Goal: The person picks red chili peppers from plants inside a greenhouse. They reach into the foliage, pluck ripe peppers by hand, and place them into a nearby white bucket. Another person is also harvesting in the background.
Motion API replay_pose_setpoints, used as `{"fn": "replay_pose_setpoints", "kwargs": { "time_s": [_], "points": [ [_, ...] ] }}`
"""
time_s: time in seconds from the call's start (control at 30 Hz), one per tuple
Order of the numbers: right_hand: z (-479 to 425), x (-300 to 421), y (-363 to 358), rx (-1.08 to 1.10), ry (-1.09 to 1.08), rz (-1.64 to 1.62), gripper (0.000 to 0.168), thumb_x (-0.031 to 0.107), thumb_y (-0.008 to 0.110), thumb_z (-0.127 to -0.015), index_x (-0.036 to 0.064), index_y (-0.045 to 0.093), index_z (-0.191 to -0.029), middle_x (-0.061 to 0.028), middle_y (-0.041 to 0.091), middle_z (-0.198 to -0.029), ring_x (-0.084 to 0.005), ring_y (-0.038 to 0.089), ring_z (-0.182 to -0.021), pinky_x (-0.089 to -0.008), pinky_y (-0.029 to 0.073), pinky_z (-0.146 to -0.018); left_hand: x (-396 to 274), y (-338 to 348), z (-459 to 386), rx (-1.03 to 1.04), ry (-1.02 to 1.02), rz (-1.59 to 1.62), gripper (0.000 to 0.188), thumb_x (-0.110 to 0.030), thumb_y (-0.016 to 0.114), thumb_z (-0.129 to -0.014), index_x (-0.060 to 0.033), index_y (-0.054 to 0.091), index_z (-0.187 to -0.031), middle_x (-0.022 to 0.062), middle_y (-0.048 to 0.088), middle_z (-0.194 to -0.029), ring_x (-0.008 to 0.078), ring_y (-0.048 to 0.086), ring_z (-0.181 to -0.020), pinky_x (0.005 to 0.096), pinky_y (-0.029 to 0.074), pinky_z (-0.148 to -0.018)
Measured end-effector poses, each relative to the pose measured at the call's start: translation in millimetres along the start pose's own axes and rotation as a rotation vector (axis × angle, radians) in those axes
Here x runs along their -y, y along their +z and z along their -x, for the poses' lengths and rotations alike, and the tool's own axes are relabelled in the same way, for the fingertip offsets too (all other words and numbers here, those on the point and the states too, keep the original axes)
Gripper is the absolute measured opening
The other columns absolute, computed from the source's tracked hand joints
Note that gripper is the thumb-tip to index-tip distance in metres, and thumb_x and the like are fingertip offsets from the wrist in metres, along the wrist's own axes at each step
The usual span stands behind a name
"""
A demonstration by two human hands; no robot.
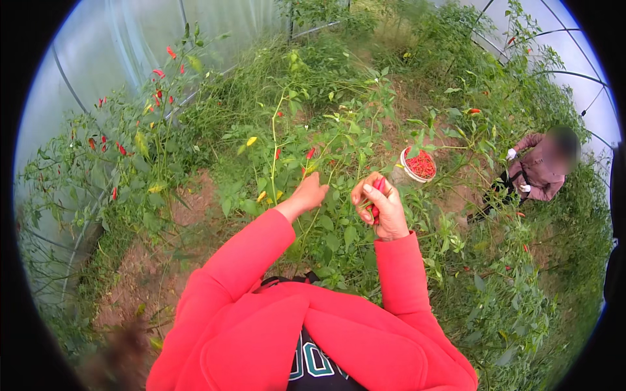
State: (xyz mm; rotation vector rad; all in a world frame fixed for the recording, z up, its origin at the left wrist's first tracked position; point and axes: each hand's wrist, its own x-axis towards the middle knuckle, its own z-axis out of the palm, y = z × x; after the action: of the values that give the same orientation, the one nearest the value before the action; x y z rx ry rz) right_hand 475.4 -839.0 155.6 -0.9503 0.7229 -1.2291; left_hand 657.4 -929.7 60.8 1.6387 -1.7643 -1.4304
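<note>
In the palm of my right hand several red chili peppers are held, the fingers curled round them. My left hand reaches in among the leaves of a pepper plant, its fingers bent near a stem. Just above those fingers hangs a red chili pepper; a second red one shows partly right at the fingertips. Whether the left fingers grip it is hidden. Yellow peppers hang to the left of my left forearm. Beyond my right hand stands a white bucket filled with red chilies.
A co-worker with white gloves stands among plants at the right. Tall pepper plants with red fruit line the left, beside a plastic-film greenhouse wall. Bare soil shows at lower left. Metal hoops arch at the right.
</note>
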Motion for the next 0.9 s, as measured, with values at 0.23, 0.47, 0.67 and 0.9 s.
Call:
{"fn": "replay_pose_setpoints", "kwargs": {
  "time_s": [0.23,0.47,0.67,0.9],
  "points": [
    [-0.1,-22.2,19.3,0.155,0.214,0.256,0.014,0.018,0.056,-0.095,0.005,0.060,-0.094,-0.0021,0.061,-0.070,-0.0059,0.048,-0.047,-0.0191,0.032,-0.041,3.8,-8.7,1.1,0.045,0.021,0.696,0.030,-0.013,0.054,-0.098,0.0027,0.055,-0.123,0.0115,0.068,-0.101,0.0127,0.063,-0.072,0.0255,0.048,-0.053],
    [-50.7,-48.2,20.8,-0.174,-0.375,1.397,0.016,0.015,0.058,-0.082,0.002,0.062,-0.089,-0.0186,0.063,-0.070,-0.0352,0.064,-0.064,-0.0441,0.049,-0.059,-5.0,17.2,35.2,-0.215,0.203,0.650,0.016,-0.010,0.060,-0.093,-0.0011,0.070,-0.101,0.0010,0.068,-0.079,0.0060,0.056,-0.058,0.0218,0.043,-0.047],
    [-60.0,-29.6,21.6,-0.171,-0.167,1.605,0.020,0.020,0.060,-0.082,0.000,0.064,-0.086,-0.0214,0.066,-0.076,-0.0405,0.065,-0.071,-0.0478,0.053,-0.067,-1.7,26.8,48.9,-0.421,0.359,0.455,0.015,-0.010,0.063,-0.090,0.0004,0.070,-0.099,0.0056,0.070,-0.077,0.0090,0.060,-0.064,0.0267,0.046,-0.056],
    [-68.2,-12.9,2.5,-0.012,0.193,0.812,0.015,0.015,0.058,-0.084,0.003,0.056,-0.077,-0.0063,0.060,-0.062,-0.0133,0.054,-0.047,-0.0288,0.041,-0.044,-6.9,32.9,58.6,-0.485,0.472,0.326,0.015,-0.010,0.062,-0.091,0.0012,0.069,-0.098,0.0056,0.066,-0.072,0.0096,0.056,-0.061,0.0272,0.045,-0.057]
  ]
}}
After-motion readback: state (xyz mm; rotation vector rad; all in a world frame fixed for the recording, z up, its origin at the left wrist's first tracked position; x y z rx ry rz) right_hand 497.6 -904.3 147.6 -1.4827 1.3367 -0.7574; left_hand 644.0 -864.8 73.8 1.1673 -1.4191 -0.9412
